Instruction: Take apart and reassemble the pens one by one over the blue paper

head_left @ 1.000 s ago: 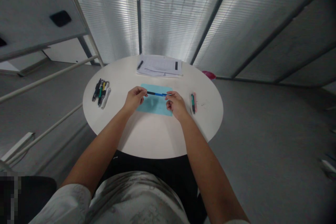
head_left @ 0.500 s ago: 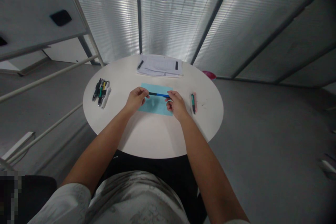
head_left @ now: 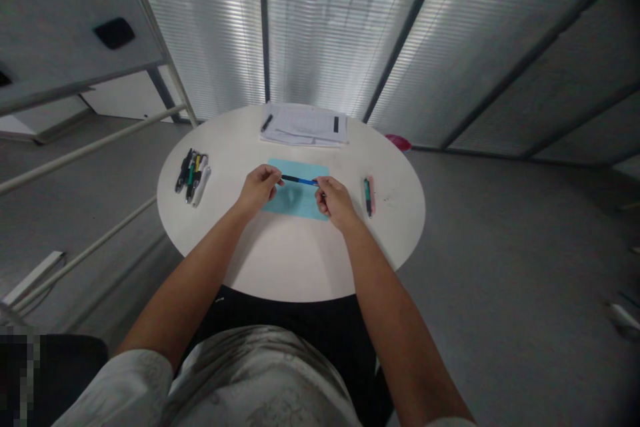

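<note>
Fingers of the right hand (head_left: 336,202) have curled in a little more around the blue end of the pen (head_left: 300,180) since half a second ago, while the left hand (head_left: 259,188) has hardly shifted and pinches the dark end between thumb and fingers. With both hands pinching, the pen spans the gap from one to the other, its long axis running crosswise and dipping slightly toward the person at the right hand, so neither hand is nearer. Below it, between the hands, lies the blue sheet (head_left: 295,205), and the green pen (head_left: 369,197) lies just outside the right hand.
</note>
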Motion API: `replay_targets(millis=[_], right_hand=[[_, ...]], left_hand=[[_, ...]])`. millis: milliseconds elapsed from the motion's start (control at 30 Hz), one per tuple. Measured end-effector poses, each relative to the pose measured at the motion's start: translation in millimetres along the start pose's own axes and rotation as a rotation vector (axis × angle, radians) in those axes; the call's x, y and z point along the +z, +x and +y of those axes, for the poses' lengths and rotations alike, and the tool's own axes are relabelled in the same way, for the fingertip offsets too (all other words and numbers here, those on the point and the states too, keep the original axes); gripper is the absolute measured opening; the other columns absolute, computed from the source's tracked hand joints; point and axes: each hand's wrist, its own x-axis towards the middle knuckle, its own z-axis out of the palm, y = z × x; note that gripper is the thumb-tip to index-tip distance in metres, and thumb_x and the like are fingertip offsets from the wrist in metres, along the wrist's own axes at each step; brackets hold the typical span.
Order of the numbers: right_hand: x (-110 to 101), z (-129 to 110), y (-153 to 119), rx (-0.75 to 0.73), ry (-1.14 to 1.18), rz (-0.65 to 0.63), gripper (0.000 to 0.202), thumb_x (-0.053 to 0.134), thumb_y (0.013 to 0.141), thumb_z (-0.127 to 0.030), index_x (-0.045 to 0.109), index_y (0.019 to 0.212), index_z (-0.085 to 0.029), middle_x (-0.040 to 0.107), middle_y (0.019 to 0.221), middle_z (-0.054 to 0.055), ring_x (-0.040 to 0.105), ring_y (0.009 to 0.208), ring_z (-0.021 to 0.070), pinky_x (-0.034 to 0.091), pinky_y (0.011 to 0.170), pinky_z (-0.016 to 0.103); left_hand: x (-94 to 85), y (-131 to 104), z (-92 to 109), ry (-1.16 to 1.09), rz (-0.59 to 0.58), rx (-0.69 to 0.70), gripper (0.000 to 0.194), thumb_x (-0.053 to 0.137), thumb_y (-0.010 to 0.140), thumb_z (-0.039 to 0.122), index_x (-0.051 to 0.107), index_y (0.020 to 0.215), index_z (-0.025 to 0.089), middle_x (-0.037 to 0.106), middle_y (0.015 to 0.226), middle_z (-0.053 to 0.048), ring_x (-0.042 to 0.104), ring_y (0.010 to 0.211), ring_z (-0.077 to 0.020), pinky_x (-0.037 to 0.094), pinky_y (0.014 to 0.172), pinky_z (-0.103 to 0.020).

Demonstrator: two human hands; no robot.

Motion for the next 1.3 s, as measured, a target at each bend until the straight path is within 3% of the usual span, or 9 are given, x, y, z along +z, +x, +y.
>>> replay_targets(millis=[333,400,500,600,733,1000,1133,1300], right_hand=[[-6.8,2.8,6.7,-0.059,0.067,0.152,0.02,0.06,0.077,-0.039,0.055,0.085,-0.021,0.053,0.054,-0.007,0.042,0.034,0.0051,0.023,0.031,0.017],[-7.6,2.9,8.0,-0.08,0.058,0.202,0.02,0.06,0.078,-0.038,0.056,0.084,-0.02,0.052,0.054,-0.007,0.041,0.034,0.0047,0.023,0.031,0.018],[-8.7,2.7,9.6,-0.1,0.041,0.284,0.018,0.059,0.078,-0.037,0.056,0.083,-0.02,0.051,0.053,-0.007,0.04,0.034,0.0045,0.024,0.031,0.018],[-8.6,2.5,9.9,-0.119,0.009,0.309,0.016,0.058,0.078,-0.035,0.056,0.081,-0.02,0.051,0.051,-0.007,0.039,0.033,0.0045,0.023,0.031,0.018],[-6.7,2.4,8.7,-0.135,-0.031,0.286,0.015,0.057,0.077,-0.035,0.057,0.08,-0.02,0.052,0.049,-0.007,0.037,0.031,0.0044,0.021,0.031,0.018],[-6.1,3.1,8.8,-0.117,-0.056,0.283,0.019,0.059,0.075,-0.039,0.057,0.079,-0.02,0.052,0.047,-0.007,0.037,0.031,0.0047,0.021,0.032,0.018],[-6.5,3.8,8.7,-0.13,-0.061,0.279,0.018,0.059,0.076,-0.038,0.058,0.078,-0.02,0.052,0.047,-0.007,0.038,0.032,0.0049,0.021,0.033,0.018],[-5.7,2.3,7.0,-0.132,-0.061,0.265,0.017,0.058,0.075,-0.037,0.058,0.078,-0.02,0.052,0.047,-0.007,0.038,0.032,0.0051,0.022,0.033,0.018]], left_hand=[[-4.4,7.1,-10.4,0.073,0.111,0.02,0.016,0.055,0.081,0.034,0.049,0.083,0.019,0.058,0.065,0.003,0.04,0.038,-0.0058,0.027,0.039,-0.019],[-8.7,9.0,-14.1,0.203,0.189,0.063,0.014,0.054,0.082,0.033,0.051,0.083,0.02,0.057,0.064,0.002,0.044,0.043,-0.0079,0.032,0.044,-0.02],[-16.3,8.8,-19.4,0.579,0.273,0.157,0.008,0.057,0.078,0.027,0.057,0.084,0.021,0.059,0.067,-0.001,0.054,0.06,-0.014,0.037,0.057,-0.024],[-21.6,6.1,-23.7,0.831,0.232,0.083,0.008,0.061,0.075,0.026,0.061,0.082,0.024,0.061,0.068,-0.004,0.057,0.068,-0.0197,0.037,0.061,-0.028],[-23.2,5.3,-28.3,0.93,0.146,0.038,0.005,0.063,0.071,0.025,0.061,0.076,0.024,0.063,0.068,-0.007,0.058,0.069,-0.0232,0.037,0.062,-0.029],[-21.6,7.1,-30.0,0.96,0.129,0.108,0.013,0.063,0.066,0.018,0.064,0.077,0.024,0.064,0.066,-0.006,0.057,0.066,-0.0215,0.039,0.064,-0.03],[-18.8,5.6,-23.8,0.803,0.154,0.119,0.023,0.061,0.066,0.015,0.064,0.087,0.024,0.061,0.066,-0.002,0.054,0.065,-0.019,0.039,0.067,-0.029],[-13.4,6.3,-21.6,0.561,0.013,0.223,0.038,0.061,0.069,0.018,0.06,0.106,0.019,0.061,0.089,-0.003,0.052,0.069,-0.0135,0.043,0.068,-0.026]])
